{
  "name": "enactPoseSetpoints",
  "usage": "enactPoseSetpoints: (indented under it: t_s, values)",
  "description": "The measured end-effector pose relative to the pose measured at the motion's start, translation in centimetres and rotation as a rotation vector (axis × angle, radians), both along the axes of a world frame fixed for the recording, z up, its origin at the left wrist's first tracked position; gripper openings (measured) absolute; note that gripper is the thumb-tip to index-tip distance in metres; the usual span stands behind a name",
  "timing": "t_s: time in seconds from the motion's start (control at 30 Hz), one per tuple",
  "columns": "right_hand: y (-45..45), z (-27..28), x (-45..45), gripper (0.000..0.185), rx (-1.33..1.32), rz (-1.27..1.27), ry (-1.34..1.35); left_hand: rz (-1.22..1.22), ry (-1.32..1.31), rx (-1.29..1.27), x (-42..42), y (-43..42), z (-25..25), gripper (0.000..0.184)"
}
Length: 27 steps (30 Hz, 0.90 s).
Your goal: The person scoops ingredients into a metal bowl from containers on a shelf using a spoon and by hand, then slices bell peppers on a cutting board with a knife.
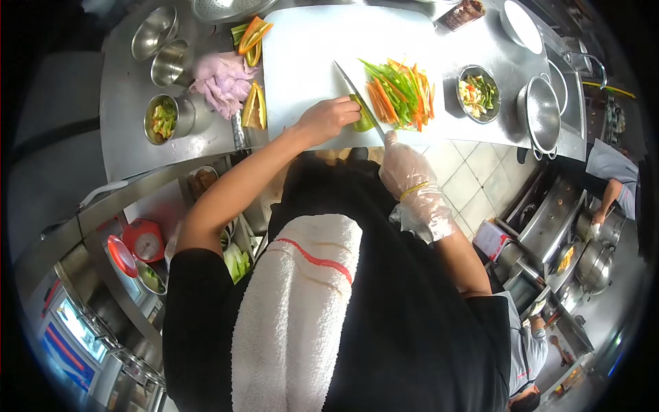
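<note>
Green pepper piece (361, 122) on the white cutting board (309, 48), near its front edge, and the left hand (329, 117), bare, curls its fingers over it! The gloved right hand (405, 168) grips the knife (371, 119), blade just beside; orange and green strips (401, 95) lie farther right.

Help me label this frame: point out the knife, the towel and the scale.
Knife (363, 104): head view, on the middle of the blade.
Towel (295, 319): head view, on the white cloth below the red stripe.
Scale (146, 246): head view, on the round dial.
</note>
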State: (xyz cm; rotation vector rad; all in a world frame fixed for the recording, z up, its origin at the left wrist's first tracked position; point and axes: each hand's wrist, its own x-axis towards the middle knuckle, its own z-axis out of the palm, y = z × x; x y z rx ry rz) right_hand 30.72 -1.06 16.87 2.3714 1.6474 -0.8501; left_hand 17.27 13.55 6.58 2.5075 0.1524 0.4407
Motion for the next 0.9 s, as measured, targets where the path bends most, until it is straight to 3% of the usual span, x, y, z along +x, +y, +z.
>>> enactPoseSetpoints:
  t_s: [0.13, 0.23, 0.27, 0.4, 0.47, 0.5, 0.6, 0.7, 0.83, 0.9]
  values:
    - [0.3, -6.1, 0.8, 0.018, 0.141, 0.015, 0.083, -0.011, 0.006, -0.014, 0.1, 0.1, 0.1, 0.024]
    - [1.9, -3.2, 1.1, 0.02, 0.115, 0.02, 0.085, -0.001, -0.069, -0.05, 0.0, 0.0, -0.4, 0.024]
    - [1.7, -2.9, 1.0, 0.029, 0.021, 0.07, 0.009, 0.002, -0.073, -0.044, 0.2, 0.4, -0.3, 0.024]
    - [0.4, -2.5, -0.1, 0.026, -0.029, -0.018, -0.021, 0.021, -0.061, -0.068, -0.3, -0.2, -0.5, 0.023]
    - [1.0, -5.0, 0.4, 0.025, 0.249, 0.253, -0.078, 0.033, -0.124, -0.077, 0.0, -0.2, -0.7, 0.022]
    - [1.7, -5.2, 0.8, 0.025, 0.254, 0.255, -0.08, 0.039, -0.152, -0.068, -0.1, 0.1, -0.9, 0.022]
    - [2.0, -2.5, 0.8, 0.034, -0.012, 0.069, 0.049, 0.035, -0.141, -0.063, -0.4, 0.0, -0.9, 0.022]
    - [0.5, -2.0, -0.4, 0.03, -0.005, -0.005, 0.004, 0.054, -0.134, -0.086, -0.7, -0.4, -1.3, 0.022]
    - [2.3, -5.9, 0.2, 0.022, 0.182, 0.057, 0.031, 0.065, -0.221, -0.059, -0.5, -0.3, -1.7, 0.023]
    - [2.2, -4.7, 0.1, 0.019, 0.109, 0.027, -0.01, 0.055, -0.177, -0.096, -1.1, -0.9, -1.7, 0.023]
